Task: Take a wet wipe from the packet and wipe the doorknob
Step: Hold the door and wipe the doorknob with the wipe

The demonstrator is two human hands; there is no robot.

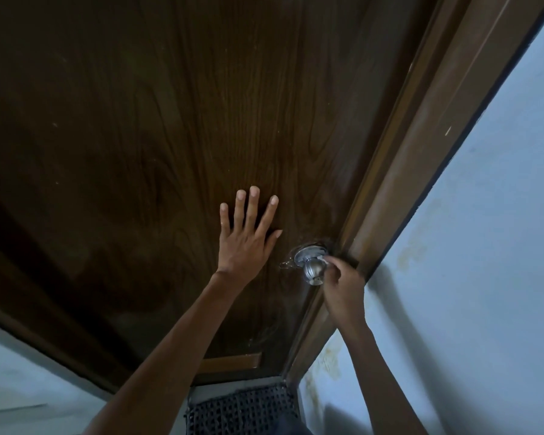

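Wipe in rt hand on doorknob; lt hand flat on door.

A dark wooden door is sitting in its brown frame, pale blue wall beside, woven mat lying below.

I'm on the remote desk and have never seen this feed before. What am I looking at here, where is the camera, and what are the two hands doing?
There is no machine: a person works bare-handed, and the one camera sits on their head, looking forward and down, which is why the door seems to lean away. The left hand lies flat and open on the dark wooden door. The right hand is at the metal doorknob by the door frame, pinching a small white piece, apparently the wet wipe, against the knob's neck. A small metal clip or key ring hangs left of the knob. A woven mat lies below. The wipe packet is not in view.
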